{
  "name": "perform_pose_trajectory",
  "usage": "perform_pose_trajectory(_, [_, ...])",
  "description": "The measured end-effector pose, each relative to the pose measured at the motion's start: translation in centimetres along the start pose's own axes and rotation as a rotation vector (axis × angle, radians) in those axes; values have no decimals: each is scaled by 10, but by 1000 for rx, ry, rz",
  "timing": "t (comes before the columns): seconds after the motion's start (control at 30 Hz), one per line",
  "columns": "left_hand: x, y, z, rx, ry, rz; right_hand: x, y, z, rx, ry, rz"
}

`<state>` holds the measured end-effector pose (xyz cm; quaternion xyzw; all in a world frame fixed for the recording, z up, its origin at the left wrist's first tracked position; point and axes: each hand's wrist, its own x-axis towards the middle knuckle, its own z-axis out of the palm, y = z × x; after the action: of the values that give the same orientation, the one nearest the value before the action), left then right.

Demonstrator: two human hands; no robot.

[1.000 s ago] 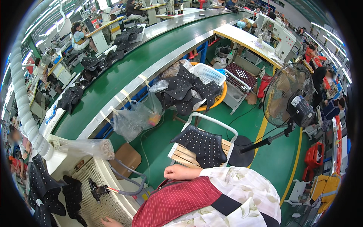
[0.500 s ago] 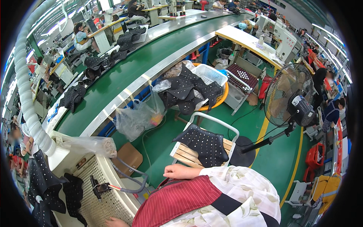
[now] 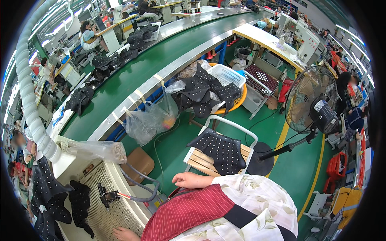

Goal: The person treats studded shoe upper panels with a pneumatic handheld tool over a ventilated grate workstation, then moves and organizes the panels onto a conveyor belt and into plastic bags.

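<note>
Fingers of the left hand (image 3: 125, 233) lie spread and flat on the perforated white table (image 3: 105, 185) at the lower edge, gripping nothing, with dark studded shoe pieces (image 3: 48, 197) draped off the table's left side and a small black clamp tool (image 3: 107, 197) just above the hand. Farther right, the right hand (image 3: 192, 180) rests loosely curled and empty, near the slatted wooden bench (image 3: 201, 160) where another black studded piece (image 3: 221, 149) lies. A standing fan (image 3: 311, 106) is at far right.

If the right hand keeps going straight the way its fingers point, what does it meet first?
The right hand points toward the person's left. Going straight on, it would likely first meet the grey hoses beside the perforated white worktable, though depth is hard to judge here.
</note>
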<state>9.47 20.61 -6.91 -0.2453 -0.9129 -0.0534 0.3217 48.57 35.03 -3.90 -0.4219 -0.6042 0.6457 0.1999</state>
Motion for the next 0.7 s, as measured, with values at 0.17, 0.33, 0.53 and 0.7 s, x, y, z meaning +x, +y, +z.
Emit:
perform_pose_trajectory(0.17, [2, 3, -4, 3, -9, -7, 2, 7, -1, -61, 16, 19])
perform_pose_trajectory(0.33, [1, 1, 2, 25, 74, 40, -2, 4, -4, -81, 35, 17])
perform_pose_trajectory(0.53, [-1, 5, 0, 52, 135, 82, -5, 6, -10, -118, 49, 35])
perform_pose_trajectory(0.7, [1, 2, -2, -20, 90, 74, -10, 11, -13, -109, 78, 34])
